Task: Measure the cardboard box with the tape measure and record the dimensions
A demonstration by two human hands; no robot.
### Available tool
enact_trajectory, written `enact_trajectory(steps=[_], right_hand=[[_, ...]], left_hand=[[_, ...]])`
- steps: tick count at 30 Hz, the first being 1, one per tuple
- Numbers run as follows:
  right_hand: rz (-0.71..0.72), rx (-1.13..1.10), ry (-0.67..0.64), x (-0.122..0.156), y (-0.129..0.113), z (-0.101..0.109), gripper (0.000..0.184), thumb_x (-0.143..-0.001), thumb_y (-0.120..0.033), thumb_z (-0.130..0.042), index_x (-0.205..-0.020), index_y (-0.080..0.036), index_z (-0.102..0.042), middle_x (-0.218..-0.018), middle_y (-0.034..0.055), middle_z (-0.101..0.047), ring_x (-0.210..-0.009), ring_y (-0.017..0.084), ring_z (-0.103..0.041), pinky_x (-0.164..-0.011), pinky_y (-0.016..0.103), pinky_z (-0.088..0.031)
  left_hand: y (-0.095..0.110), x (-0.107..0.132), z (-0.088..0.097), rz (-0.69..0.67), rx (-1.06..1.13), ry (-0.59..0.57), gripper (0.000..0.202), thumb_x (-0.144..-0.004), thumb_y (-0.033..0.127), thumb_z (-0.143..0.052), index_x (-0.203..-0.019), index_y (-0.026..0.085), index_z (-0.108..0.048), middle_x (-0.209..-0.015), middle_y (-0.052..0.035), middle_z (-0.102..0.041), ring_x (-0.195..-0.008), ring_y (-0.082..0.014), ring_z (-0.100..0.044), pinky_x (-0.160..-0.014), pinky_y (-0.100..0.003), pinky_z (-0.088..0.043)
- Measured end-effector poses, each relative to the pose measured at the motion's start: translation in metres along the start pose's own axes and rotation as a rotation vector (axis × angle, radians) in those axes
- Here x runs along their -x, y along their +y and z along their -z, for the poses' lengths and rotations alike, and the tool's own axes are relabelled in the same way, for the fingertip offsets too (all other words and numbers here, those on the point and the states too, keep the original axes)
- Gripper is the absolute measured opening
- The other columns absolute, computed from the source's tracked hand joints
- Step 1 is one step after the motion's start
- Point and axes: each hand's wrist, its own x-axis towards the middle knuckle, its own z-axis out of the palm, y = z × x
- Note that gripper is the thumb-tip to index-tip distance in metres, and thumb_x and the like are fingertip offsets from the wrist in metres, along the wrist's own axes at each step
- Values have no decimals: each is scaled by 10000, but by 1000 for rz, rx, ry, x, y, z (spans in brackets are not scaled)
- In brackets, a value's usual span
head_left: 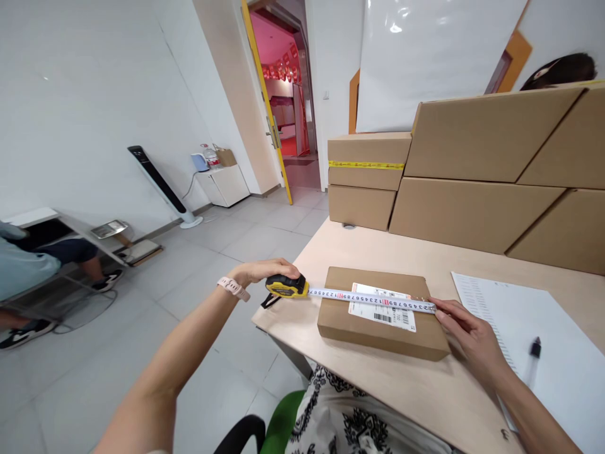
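My left hand (271,271) is closed around a yellow and black tape measure (286,285), held just past the left edge of a flat cardboard box (378,340). From its case the white blade (368,299) runs out across the top of the box, over a white printed label (401,320). My right hand (466,328) pinches the blade's far end at the right edge of the box. The box lies flat on the light wooden desk (302,315).
Stacked cardboard boxes (477,211) line the back of the desk. To the right lie paper sheets (567,334) with a black-capped pen (535,356). A seated person (38,265) is at far left; another's head (562,70) shows behind the boxes. A yellow-edged door (267,104) stands open.
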Motion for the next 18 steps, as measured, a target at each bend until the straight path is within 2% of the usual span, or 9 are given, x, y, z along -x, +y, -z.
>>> enact_trajectory(steps=[5, 11, 15, 18], right_hand=[[9, 7, 7, 0, 2, 0, 414, -793, -530, -657, -1081, -247, -749, -1123, 74, -691, -991, 247, -635, -789, 307, -523], [11, 7, 9, -1, 4, -1, 398, -799, -526, -656, -1069, -249, -752, -1117, 73, -698, -965, 244, -648, -760, 296, -530], [9, -4, 5, -2, 3, -2, 396, -802, -525, -652, -1063, -244, -751, -1114, 79, -698, -972, 245, -649, -775, 303, -532], [16, -6, 13, -2, 2, -1, 383, -793, -525, -657, -1025, -238, -759, -1091, 80, -703, -969, 260, -654, -782, 315, -538]], left_hand=[[3, 1, -2, 4, 12, 10, 324, -908, 446, -567, -946, 133, -640, -872, -28, -661, -731, -144, -626, -665, -311, -524], [8, 3, -5, -1, 38, 45, 411, -765, 529, -654, -905, 147, -709, -821, -36, -716, -724, -171, -640, -641, -262, -493], [8, 3, -4, 11, 37, 32, 396, -793, 505, -644, -924, 136, -702, -832, -34, -712, -728, -169, -640, -644, -263, -491], [7, 3, -3, 25, 27, 11, 344, -882, 451, -591, -998, 134, -657, -905, -45, -684, -756, -155, -637, -683, -306, -520]])
